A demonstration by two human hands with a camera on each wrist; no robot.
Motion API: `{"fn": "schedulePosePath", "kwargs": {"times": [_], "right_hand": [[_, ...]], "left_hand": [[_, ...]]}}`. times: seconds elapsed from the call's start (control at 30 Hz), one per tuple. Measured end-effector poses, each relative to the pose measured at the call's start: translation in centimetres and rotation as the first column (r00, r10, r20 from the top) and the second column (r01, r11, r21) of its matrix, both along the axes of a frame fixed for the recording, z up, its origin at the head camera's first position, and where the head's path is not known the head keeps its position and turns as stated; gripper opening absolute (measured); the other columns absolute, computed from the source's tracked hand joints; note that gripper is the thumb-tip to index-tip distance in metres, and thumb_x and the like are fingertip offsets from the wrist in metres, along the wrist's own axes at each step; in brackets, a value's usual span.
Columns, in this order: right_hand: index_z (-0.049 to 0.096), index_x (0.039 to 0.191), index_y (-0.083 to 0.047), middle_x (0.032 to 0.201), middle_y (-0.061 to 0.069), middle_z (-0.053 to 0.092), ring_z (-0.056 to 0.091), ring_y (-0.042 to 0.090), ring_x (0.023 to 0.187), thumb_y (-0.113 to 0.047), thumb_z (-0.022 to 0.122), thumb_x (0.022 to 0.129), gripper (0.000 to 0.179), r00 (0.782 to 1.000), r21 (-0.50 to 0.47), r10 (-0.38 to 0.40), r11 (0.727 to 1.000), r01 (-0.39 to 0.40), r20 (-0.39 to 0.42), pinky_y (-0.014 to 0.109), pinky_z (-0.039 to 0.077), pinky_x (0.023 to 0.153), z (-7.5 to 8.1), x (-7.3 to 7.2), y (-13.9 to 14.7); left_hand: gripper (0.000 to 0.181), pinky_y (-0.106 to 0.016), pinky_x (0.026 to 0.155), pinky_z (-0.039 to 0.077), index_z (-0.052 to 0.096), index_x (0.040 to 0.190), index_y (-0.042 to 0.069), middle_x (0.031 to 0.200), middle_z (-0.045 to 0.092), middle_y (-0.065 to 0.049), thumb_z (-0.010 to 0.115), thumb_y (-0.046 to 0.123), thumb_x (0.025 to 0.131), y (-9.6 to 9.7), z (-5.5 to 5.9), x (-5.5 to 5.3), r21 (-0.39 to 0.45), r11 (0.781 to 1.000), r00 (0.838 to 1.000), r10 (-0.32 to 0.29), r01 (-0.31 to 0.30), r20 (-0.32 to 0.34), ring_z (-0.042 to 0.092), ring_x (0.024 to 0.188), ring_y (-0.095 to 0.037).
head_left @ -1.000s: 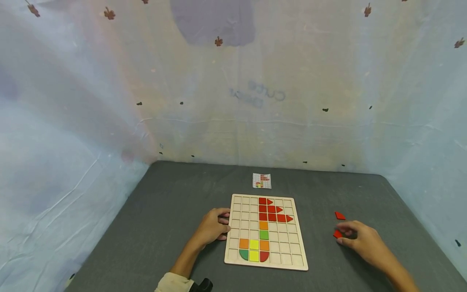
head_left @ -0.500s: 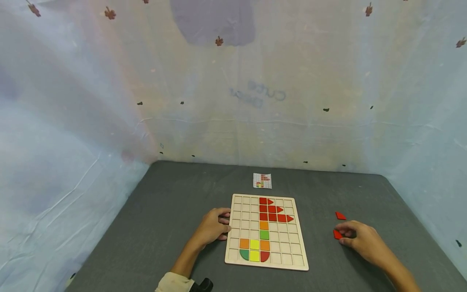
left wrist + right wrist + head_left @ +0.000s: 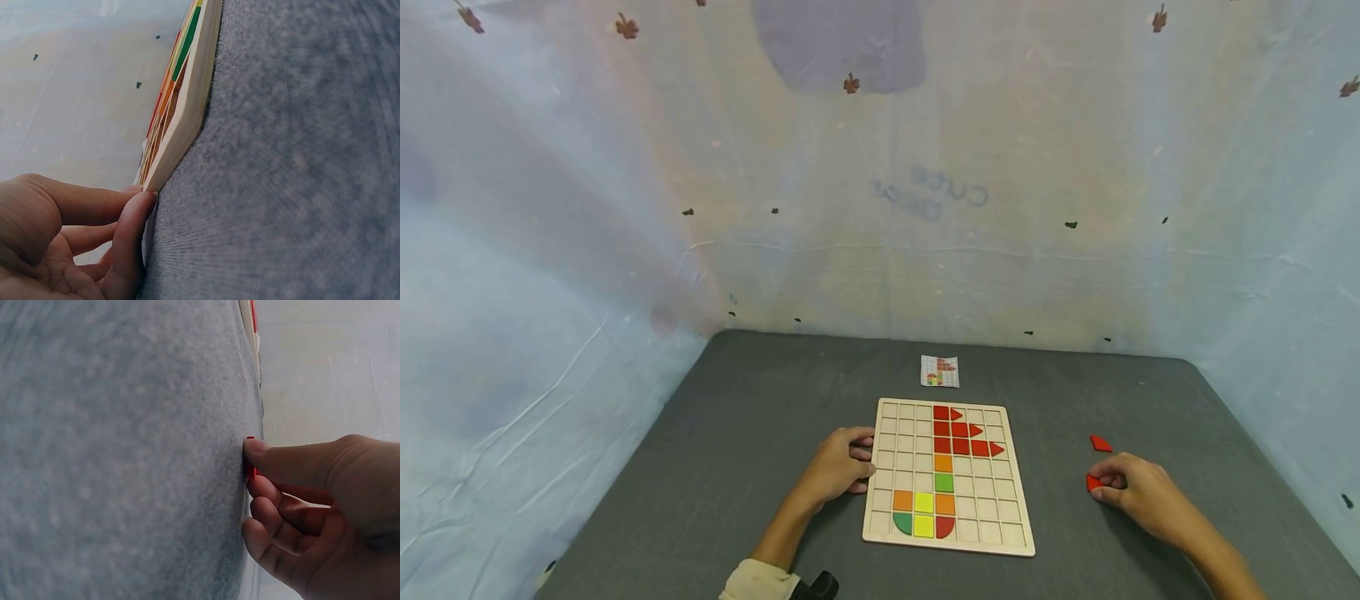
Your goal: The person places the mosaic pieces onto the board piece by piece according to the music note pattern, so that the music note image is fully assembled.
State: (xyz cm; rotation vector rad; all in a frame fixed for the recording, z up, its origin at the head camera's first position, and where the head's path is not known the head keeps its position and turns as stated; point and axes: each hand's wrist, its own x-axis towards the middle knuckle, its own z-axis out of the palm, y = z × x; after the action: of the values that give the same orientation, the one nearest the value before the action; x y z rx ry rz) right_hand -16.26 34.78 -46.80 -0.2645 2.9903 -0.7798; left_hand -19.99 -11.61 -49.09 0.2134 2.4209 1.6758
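Note:
A wooden grid board lies on the dark table, with red, orange, yellow and green tiles set in its squares. At its left edge, my left hand holds the rim; the left wrist view shows thumb and index fingertip meeting at the board's edge. Off to the right of the board, my right hand pinches a red tile against the table between thumb and fingers. In the right wrist view only a thin side of this red tile shows. Just beyond lies a second red quarter-round tile.
A small printed card with a coloured grid pattern lies behind the board. The grey table stretches to both sides, and a pale patterned curtain hangs around its back and sides.
My right thumb and fingers have drawn together over the nearer red tile, covering more of it. The left hand and the board stay where they were.

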Motion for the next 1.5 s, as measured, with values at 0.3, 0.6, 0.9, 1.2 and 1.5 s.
{"fn": "schedulePosePath", "kwargs": {"times": [0.3,0.6,0.9,1.2,1.5], "right_hand": [[0.078,0.100,-0.010,0.094,-0.003,0.068,0.056,-0.002,0.078,-0.014,0.087,0.086,0.017,0.998,-0.039,0.013,0.999,-0.016,-0.061,0.026,0.052,0.066,0.0,0.2,-1.4],[0.078,0.102,-0.010,0.095,-0.005,0.069,0.059,-0.001,0.081,-0.015,0.087,0.087,0.018,0.991,-0.102,0.065,0.992,-0.077,-0.114,0.025,0.054,0.069,0.4,-0.4,-4.4],[0.077,0.105,-0.011,0.099,-0.005,0.068,0.058,0.000,0.085,-0.014,0.085,0.089,0.018,0.988,-0.150,0.119,0.980,-0.133,-0.097,0.025,0.055,0.074,0.9,-1.1,-7.8],[0.077,0.108,-0.009,0.101,-0.004,0.068,0.058,0.003,0.087,-0.013,0.084,0.090,0.019,0.972,-0.157,0.217,0.961,-0.229,-0.092,0.029,0.056,0.075,1.0,-1.7,-11.0],[0.077,0.106,-0.007,0.100,-0.001,0.070,0.062,0.009,0.088,-0.010,0.083,0.091,0.017,0.945,-0.167,0.298,0.933,-0.318,-0.131,0.029,0.058,0.077,1.0,-2.4,-13.8]], "left_hand": [[0.061,-0.035,0.063,0.065,0.057,0.147,-0.005,0.132,0.061,-0.017,0.075,-0.005,0.088,0.0,0.0,0.0,-0.002,1.000,1.000,-0.002,0.002,0.001,0.065,0.107,-0.026],[0.061,-0.035,0.063,0.065,0.057,0.147,-0.005,0.132,0.061,-0.018,0.075,-0.005,0.088,0.0,0.0,0.0,0.002,1.000,1.000,-0.005,0.005,-0.003,0.065,0.107,-0.026],[0.061,-0.035,0.062,0.065,0.059,0.145,-0.004,0.131,0.062,-0.017,0.076,-0.006,0.087,0.0,-0.1,-0.1,0.002,1.000,1.000,0.005,-0.005,-0.004,0.066,0.105,-0.024],[0.060,-0.035,0.062,0.065,0.059,0.145,-0.004,0.130,0.062,-0.017,0.075,-0.006,0.087,0.0,0.1,0.0,-0.002,1.000,1.000,0.004,-0.004,-0.003,0.066,0.105,-0.024],[0.060,-0.035,0.062,0.064,0.059,0.145,-0.004,0.127,0.061,-0.016,0.075,-0.007,0.087,0.1,0.2,0.0,0.000,1.000,1.000,0.002,-0.002,-0.003,0.064,0.105,-0.024]]}}
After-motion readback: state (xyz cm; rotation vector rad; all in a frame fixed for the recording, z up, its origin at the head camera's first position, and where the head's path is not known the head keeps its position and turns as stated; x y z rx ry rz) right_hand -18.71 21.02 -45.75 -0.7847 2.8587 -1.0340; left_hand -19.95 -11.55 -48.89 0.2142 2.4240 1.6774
